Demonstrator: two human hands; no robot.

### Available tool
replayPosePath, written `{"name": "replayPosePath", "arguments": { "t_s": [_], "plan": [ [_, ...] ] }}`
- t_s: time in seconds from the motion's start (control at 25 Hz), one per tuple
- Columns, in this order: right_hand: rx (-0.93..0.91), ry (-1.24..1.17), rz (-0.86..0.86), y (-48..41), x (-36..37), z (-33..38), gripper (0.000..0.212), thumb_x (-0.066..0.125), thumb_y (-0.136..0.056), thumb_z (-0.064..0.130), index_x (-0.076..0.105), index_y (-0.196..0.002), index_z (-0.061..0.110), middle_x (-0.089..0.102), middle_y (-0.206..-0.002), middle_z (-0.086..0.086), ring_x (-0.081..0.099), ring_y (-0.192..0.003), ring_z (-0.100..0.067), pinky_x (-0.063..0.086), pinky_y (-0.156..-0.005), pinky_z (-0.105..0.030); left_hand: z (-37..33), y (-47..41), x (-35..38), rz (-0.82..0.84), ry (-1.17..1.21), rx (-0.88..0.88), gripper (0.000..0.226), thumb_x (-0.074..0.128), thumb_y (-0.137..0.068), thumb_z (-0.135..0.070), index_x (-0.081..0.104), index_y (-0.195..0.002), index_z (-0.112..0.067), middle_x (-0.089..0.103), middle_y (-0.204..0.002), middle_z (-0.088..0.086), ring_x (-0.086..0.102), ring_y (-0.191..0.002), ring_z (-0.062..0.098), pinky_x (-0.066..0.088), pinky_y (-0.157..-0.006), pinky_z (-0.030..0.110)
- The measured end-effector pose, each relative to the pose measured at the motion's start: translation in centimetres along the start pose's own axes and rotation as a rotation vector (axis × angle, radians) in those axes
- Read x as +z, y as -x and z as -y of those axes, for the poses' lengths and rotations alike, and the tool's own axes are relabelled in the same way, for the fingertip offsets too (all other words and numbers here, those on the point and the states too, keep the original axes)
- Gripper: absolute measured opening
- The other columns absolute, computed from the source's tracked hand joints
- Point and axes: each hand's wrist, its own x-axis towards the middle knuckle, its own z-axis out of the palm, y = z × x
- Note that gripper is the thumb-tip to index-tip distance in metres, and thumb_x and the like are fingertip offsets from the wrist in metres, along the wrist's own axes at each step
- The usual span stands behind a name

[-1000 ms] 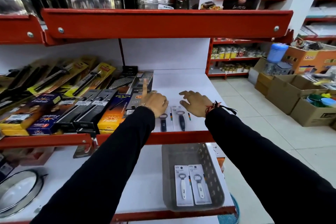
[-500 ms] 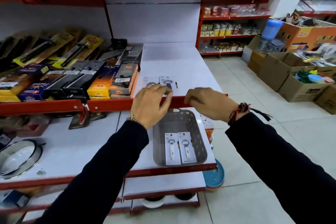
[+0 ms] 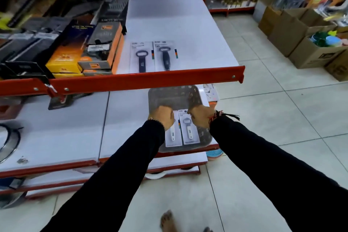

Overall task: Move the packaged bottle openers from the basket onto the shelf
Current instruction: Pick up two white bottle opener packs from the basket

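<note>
A grey plastic basket (image 3: 174,96) stands on the lower white shelf. Two packaged bottle openers with white handles lie flat in it, side by side: the left pack (image 3: 172,136) and the right pack (image 3: 189,133). My left hand (image 3: 162,117) is down in the basket with fingers curled over the top of the left pack. My right hand (image 3: 199,117) is curled on the top edge of the right pack. Two dark-handled opener packs (image 3: 142,56) (image 3: 165,55) lie on the upper shelf (image 3: 188,30), just behind its red front lip.
Boxed kitchen tools (image 3: 98,49) fill the left part of the upper shelf. A round metal-rimmed lid (image 3: 7,143) lies at the far left of the lower shelf. Open cardboard boxes (image 3: 301,43) stand on the tiled floor to the right. A bare foot (image 3: 166,220) shows below.
Both hands left the upper shelf, where two dark-handled packs stay, and dropped into the basket onto the two white-handled packs. The camera tilted downward.
</note>
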Motion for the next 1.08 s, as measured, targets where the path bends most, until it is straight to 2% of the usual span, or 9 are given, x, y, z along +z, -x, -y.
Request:
{"name": "replayPosePath", "arguments": {
  "t_s": [0.04, 0.12, 0.2, 0.28, 0.4, 0.52, 0.68, 0.84, 1.08],
  "plan": [
    [-0.009, 0.044, -0.013, -1.6, 0.9, -0.5, 0.033, 0.045, -0.087, 0.013, 0.063, -0.115, 0.007, 0.07, -0.103, -0.012, 0.065, -0.098, -0.032, 0.052, -0.088, -0.035, 0.3, -1.5, 0.9, 0.061, -0.028, -0.013, 0.031, 0.046, -0.099, -0.022, 0.064, -0.119, -0.008, 0.065, -0.126, 0.015, 0.063, -0.112, 0.035, 0.053, -0.088, 0.037],
    [-0.021, 0.139, -0.018, -4.5, 2.6, -1.3, 0.044, 0.047, -0.086, 0.014, 0.056, -0.129, 0.008, 0.061, -0.132, -0.015, 0.054, -0.125, -0.032, 0.034, -0.115, -0.041, 0.7, -4.2, 2.7, 0.143, -0.076, 0.013, 0.037, 0.05, -0.097, -0.018, 0.056, -0.131, -0.005, 0.055, -0.137, 0.016, 0.056, -0.123, 0.036, 0.05, -0.101, 0.044],
    [-0.007, 0.192, -0.008, -6.1, 3.6, -1.8, 0.055, 0.047, -0.085, 0.013, 0.045, -0.14, 0.007, 0.047, -0.146, -0.015, 0.04, -0.138, -0.031, 0.015, -0.124, -0.044, 1.0, -5.8, 4.0, 0.168, -0.111, 0.053, 0.044, 0.053, -0.095, -0.013, 0.048, -0.138, -0.006, 0.048, -0.142, 0.014, 0.052, -0.127, 0.036, 0.048, -0.104, 0.047],
    [-0.009, 0.234, 0.005, -7.4, 4.4, -2.0, 0.058, 0.045, -0.086, 0.013, 0.04, -0.143, 0.008, 0.042, -0.15, -0.013, 0.034, -0.142, -0.029, 0.009, -0.125, -0.045, 1.3, -7.1, 5.2, 0.156, -0.141, 0.06, 0.047, 0.055, -0.094, -0.013, 0.047, -0.14, -0.006, 0.046, -0.143, 0.013, 0.05, -0.128, 0.037, 0.047, -0.104, 0.047],
    [-0.03, 0.28, -0.019, -8.0, 4.9, -1.9, 0.056, 0.046, -0.086, 0.015, 0.042, -0.142, 0.011, 0.047, -0.145, -0.01, 0.039, -0.139, -0.029, 0.007, -0.125, -0.048, 1.7, -7.9, 6.1, 0.125, -0.174, 0.053, 0.041, 0.061, -0.093, -0.016, 0.052, -0.132, -0.006, 0.045, -0.14, 0.013, 0.05, -0.126, 0.035, 0.047, -0.101, 0.044],
    [-0.053, 0.284, -0.088, -8.2, 4.9, -1.8, 0.05, 0.048, -0.084, 0.019, 0.051, -0.133, 0.009, 0.057, -0.133, -0.011, 0.05, -0.128, -0.031, 0.015, -0.122, -0.049, 1.7, -8.4, 5.5, 0.136, -0.197, 0.05, 0.043, 0.065, -0.09, -0.017, 0.053, -0.13, -0.006, 0.044, -0.138, 0.014, 0.052, -0.124, 0.035, 0.047, -0.099, 0.043],
    [-0.087, 0.282, -0.075, -8.0, 4.3, -2.7, 0.038, 0.044, -0.085, 0.016, 0.067, -0.116, 0.017, 0.064, -0.127, -0.006, 0.056, -0.122, -0.024, 0.024, -0.118, -0.041, 1.4, -8.4, 3.1, 0.06, -0.078, 0.04, 0.034, 0.066, -0.088, -0.002, 0.066, -0.122, -0.007, 0.05, -0.138, 0.013, 0.059, -0.12, 0.034, 0.051, -0.101, 0.041],
    [-0.058, 0.293, -0.026, -7.7, 3.8, -2.0, 0.045, 0.044, -0.086, 0.012, 0.059, -0.128, 0.015, 0.06, -0.132, -0.008, 0.054, -0.125, -0.026, 0.025, -0.116, -0.042, 1.0, -7.5, 0.6, -0.014, 0.07, -0.017, 0.026, 0.058, -0.092, 0.002, 0.077, -0.104, -0.012, 0.069, -0.12, 0.009, 0.066, -0.107, 0.028, 0.053, -0.095, 0.033],
    [0.001, 0.319, 0.011, -8.2, 4.0, -0.1, 0.049, 0.046, -0.082, 0.016, 0.055, -0.131, 0.015, 0.056, -0.135, -0.008, 0.051, -0.127, -0.027, 0.027, -0.115, -0.049, 0.6, -6.4, -0.3, -0.055, 0.105, -0.028, 0.025, 0.059, -0.094, -0.001, 0.079, -0.103, -0.013, 0.075, -0.112, 0.007, 0.069, -0.102, 0.025, 0.056, -0.096, 0.037]
  ]
}}
